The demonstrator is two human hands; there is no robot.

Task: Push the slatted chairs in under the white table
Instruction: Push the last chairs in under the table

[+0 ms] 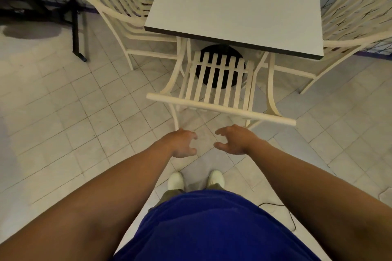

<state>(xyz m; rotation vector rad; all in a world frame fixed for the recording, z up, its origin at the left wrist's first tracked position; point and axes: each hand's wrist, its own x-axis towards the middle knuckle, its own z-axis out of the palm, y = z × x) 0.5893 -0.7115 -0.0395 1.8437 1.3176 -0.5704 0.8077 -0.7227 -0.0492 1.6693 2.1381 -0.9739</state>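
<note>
head view, nearest first: a blue shirt and two pale shoes on the tiled floor, then both bare arms reaching forward. the left hand and right hand hang side by side, near each other but not touching, fingers loosely curled and spread, holding nothing.

just beyond the hands, on the far side, is the near chair. its top rail runs crosswise, left to right, slanting so the right end sits nearer the person than the left end. the rail is apart from both hands; the right hand looks a little closer to it than the left. the hands sit roughly under the middle of the rail, so the push would go straight away from the person, square to the rail's long axis.

the chair's slatted seat points toward the white table, with its far edge tucked under the table's near edge and most of the seat out in the open over the dark round table base. it seems only partly pushed in.

farther off, the left chair and the right chair flank the table, each with its seat edge under the tabletop.
</note>
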